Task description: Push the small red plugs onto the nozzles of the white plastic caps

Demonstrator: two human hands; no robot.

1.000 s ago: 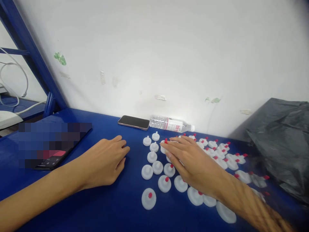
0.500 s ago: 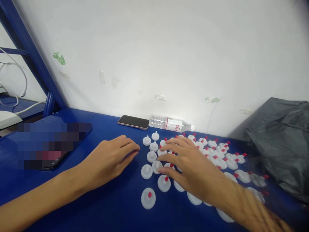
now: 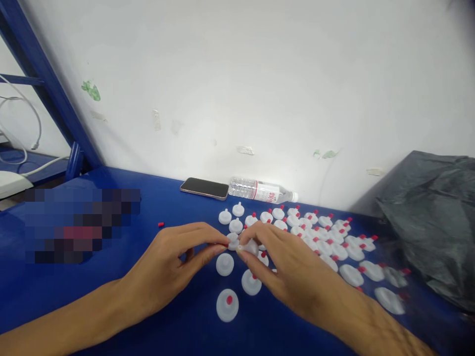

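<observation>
In the head view, a clear bottle [image 3: 273, 193] lay on its side on the blue desk [image 3: 178, 326], next to the white wall [image 3: 222, 74], with its lid end to the right. Both hands were nearer to the person than the bottle.

The right hand [image 3: 293, 262] was in front of the bottle. Its fingers were closed and pinched a round white piece [image 3: 250, 247] by its thin tip. The piece was tipped on its side. Its long line, from the round part through the tip, ran sideways, and the tip pointed left, at the other hand.

The left hand [image 3: 174, 262] was in front of the bottle and off to its left. Its fingers were closed too, and they pinched a tiny red cap [image 3: 225, 244]. The cap was near the white tip but looked apart from it. Which way the cap's open end faced was too small to tell.

In front of the bottle sat plain white pieces [image 3: 224, 264] with their tips up. Many red-tipped pieces [image 3: 354, 249] spread in front of the bottle and to its right. A loose red cap [image 3: 161, 224] lay to the left and in front of the bottle. A phone [image 3: 204, 188] lay flat just left of the bottle, and a dark bag [image 3: 434, 222] was well to its right.
</observation>
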